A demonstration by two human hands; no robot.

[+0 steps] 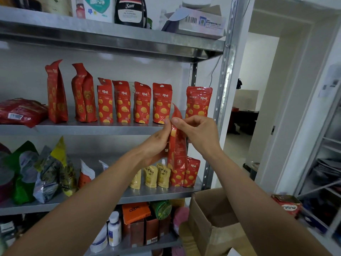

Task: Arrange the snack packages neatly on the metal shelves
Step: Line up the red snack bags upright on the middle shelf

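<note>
Brown cardboard box (206,224), flaps open, lower right, contents unseen. Left hand (156,143) and right hand (200,133) pinch an upright red, yellow-spotted snack pouch (178,152) at centre, long axis vertical.

Metal shelf (83,130); upright row of red snack pouches (141,104)

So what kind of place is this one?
Probably a home or small-shop storeroom: metal shelves hold rows of snack pouches, a cleaner bottle stands on the top shelf, and an open cardboard box sits nearby.
</note>
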